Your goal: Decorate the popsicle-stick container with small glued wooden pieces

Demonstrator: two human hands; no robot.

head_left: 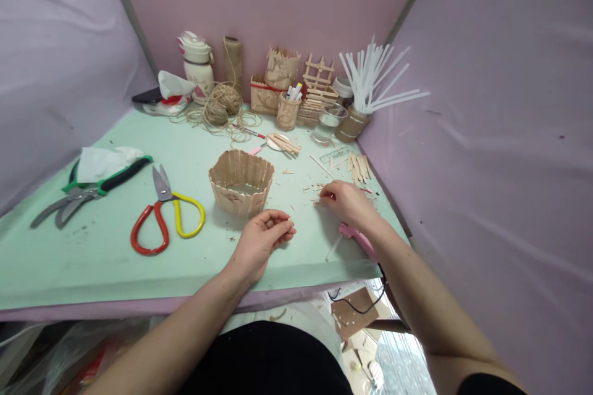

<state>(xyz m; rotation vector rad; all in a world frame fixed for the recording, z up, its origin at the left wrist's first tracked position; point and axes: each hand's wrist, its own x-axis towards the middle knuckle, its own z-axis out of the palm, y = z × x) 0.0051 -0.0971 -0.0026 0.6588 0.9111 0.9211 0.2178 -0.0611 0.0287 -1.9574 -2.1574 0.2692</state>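
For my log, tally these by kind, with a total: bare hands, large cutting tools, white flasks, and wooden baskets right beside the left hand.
Bare hands: 2 (left hand, right hand)
Large cutting tools: 2 (scissors, pruning shears)
White flasks: 1 (flask)
Wooden baskets beside the left hand: 1 (basket)
Total: 6

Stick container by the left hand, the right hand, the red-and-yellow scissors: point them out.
Stick container (238,202): head view, front outer wall.
Right hand (346,200): head view, back of the hand.
Red-and-yellow scissors (165,195): head view, where blades meet handles.
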